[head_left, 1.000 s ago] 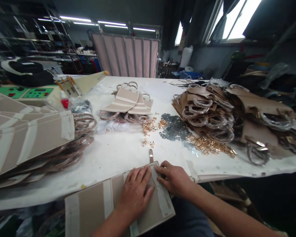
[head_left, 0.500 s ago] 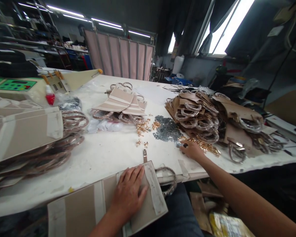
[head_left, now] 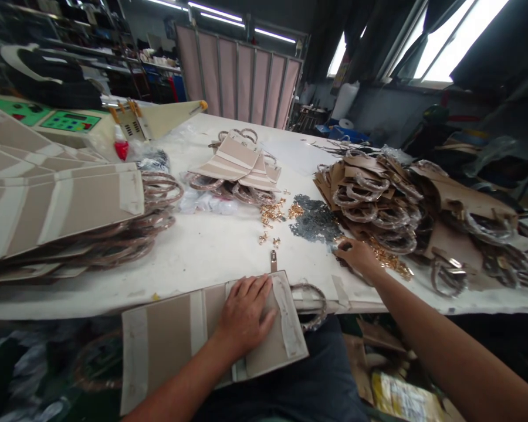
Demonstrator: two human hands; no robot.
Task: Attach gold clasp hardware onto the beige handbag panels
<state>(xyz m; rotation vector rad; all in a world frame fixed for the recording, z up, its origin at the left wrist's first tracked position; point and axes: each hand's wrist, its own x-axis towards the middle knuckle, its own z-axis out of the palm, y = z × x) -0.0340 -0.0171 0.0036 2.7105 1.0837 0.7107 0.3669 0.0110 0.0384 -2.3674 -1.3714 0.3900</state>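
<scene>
My left hand [head_left: 247, 313] lies flat on a beige bag panel [head_left: 162, 328] with pale strips, its fingers stretched out. The panel rests partly on the table's front edge and partly over my lap. A small strap tab with a metal end [head_left: 273, 259] sticks out from its far edge, and a plastic-wrapped handle [head_left: 319, 305] from its right side. My right hand [head_left: 358, 257] is on the table with its fingers curled together, beside small grey metal pieces [head_left: 313, 220] and a heap of gold-coloured fittings [head_left: 389, 262]. Whatever its fingertips hold is hidden.
Stacked beige bag panels with wrapped handles [head_left: 79, 205] are at left, with a smaller stack [head_left: 235, 157] in the middle. Brown bag pieces [head_left: 365, 181] pile up at right. More gold fittings [head_left: 273, 212] lie mid-table. A machine with green panels [head_left: 70, 121] stands back left.
The view has turned left, so everything sits further right. My right hand's fingers have curled in more near the metal pieces. My left hand stays on the panel.
</scene>
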